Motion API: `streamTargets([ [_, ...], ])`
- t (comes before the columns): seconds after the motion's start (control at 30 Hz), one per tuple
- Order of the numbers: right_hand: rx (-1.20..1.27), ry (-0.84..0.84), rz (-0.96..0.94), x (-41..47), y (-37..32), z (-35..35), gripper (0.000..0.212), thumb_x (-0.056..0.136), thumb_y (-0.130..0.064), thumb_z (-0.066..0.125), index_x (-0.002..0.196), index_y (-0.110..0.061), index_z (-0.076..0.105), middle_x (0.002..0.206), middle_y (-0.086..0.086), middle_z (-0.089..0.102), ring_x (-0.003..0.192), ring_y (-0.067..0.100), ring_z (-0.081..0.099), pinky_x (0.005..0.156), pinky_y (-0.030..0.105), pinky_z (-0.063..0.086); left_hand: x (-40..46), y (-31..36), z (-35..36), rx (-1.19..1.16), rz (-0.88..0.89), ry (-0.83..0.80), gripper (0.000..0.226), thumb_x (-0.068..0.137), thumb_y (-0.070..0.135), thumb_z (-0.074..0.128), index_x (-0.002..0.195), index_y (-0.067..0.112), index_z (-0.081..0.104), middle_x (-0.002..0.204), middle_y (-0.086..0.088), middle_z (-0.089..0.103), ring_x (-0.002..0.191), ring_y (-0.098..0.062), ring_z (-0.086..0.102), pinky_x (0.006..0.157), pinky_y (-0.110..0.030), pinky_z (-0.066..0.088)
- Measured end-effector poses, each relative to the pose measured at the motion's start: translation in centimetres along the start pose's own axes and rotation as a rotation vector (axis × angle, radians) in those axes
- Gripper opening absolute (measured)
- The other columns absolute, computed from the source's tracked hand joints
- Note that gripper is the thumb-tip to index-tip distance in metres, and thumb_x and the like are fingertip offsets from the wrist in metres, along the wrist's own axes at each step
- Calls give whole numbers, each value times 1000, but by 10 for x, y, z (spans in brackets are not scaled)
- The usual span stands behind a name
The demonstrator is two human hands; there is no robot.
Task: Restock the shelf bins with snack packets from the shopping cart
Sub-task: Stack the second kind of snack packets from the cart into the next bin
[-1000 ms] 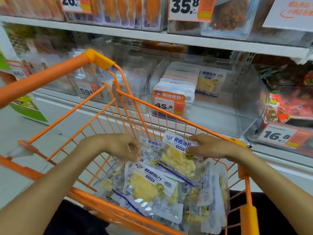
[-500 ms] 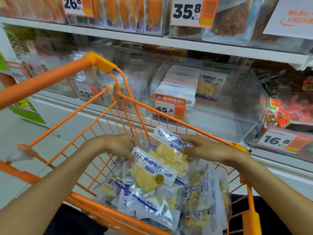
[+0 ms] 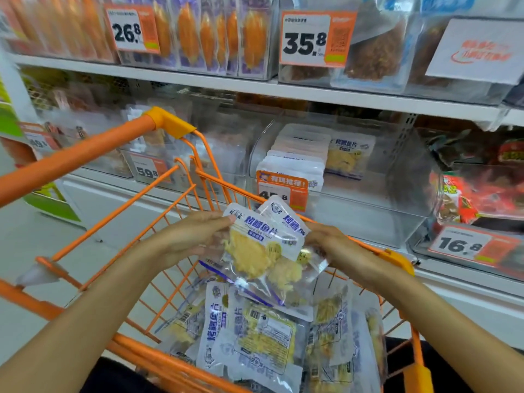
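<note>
Beyond both hands stands the shelf (image 3: 283, 90), and on it, just past the fingertips, the clear bin (image 3: 382, 205), with a row of packets standing at its left side and bare floor to the right. Around and beneath the hands is the orange shopping cart (image 3: 181, 199), more snack packets (image 3: 255, 341) heaped below the wrists.

Between the hands, above the heap, two overlapping held packets (image 3: 261, 245) lie fanned. The left hand (image 3: 190, 239) grips their left edge, fingers curled behind and thumb on the printed header; the right hand (image 3: 326, 242) pinches the right edge. Their long axis runs from the headers, pointing up toward the bin, down to the clear bottoms trailing toward the heap.

The film looks slick, so the rear packet could slide free and drop back during the lift. The cart's far rim lies between hands and bin and could snag the trailing ends.
</note>
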State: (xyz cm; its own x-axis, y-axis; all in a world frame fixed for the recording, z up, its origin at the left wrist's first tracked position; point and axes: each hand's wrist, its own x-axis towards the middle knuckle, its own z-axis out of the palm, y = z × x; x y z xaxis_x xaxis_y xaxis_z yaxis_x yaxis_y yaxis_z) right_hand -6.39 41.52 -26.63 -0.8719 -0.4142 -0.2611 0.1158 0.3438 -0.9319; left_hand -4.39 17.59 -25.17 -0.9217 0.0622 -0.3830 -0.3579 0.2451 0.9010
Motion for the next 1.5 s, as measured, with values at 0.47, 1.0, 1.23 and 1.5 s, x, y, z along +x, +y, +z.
streamTargets([
  [0.47, -216, 417, -403, -21, -37, -33, 24, 88, -10, 60, 68, -16, 71, 60, 1, 63, 55, 9, 52, 52, 27, 44, 3, 11, -25, 91, 223, 365, 22, 100, 32, 46, 102, 18, 61, 93, -2, 61, 80, -15, 60, 65, -26, 49],
  [1.0, 320, -33, 66, 9, -7, 8, 40, 101, -46, 32, 97, -25, 65, 88, -3, 73, 72, 13, 71, 59, 24, 57, -2, 21, 2, 191, 328, 152, 18, 99, 20, 48, 88, 20, 62, 62, 2, 64, 45, -4, 58, 41, -14, 43],
  [1.23, -948, -520, 182, 13, 35, 37, 38, 90, -30, 64, 120, -9, 53, 104, 3, 57, 96, 25, 55, 82, 35, 41, -14, 23, -32, 391, 223, 56, 7, 89, 16, 65, 91, 13, 59, 78, -13, 67, 57, -10, 59, 47, -14, 42],
  [1.5, -1072, -174, -8, 9, 12, 22, 36, 96, -40, 47, 79, -9, 52, 72, 8, 53, 63, 21, 50, 55, 30, 38, -3, 9, -38, 579, 25, 54, 21, 92, 20, 63, 111, 10, 62, 98, -5, 58, 80, -18, 55, 68, -28, 49],
])
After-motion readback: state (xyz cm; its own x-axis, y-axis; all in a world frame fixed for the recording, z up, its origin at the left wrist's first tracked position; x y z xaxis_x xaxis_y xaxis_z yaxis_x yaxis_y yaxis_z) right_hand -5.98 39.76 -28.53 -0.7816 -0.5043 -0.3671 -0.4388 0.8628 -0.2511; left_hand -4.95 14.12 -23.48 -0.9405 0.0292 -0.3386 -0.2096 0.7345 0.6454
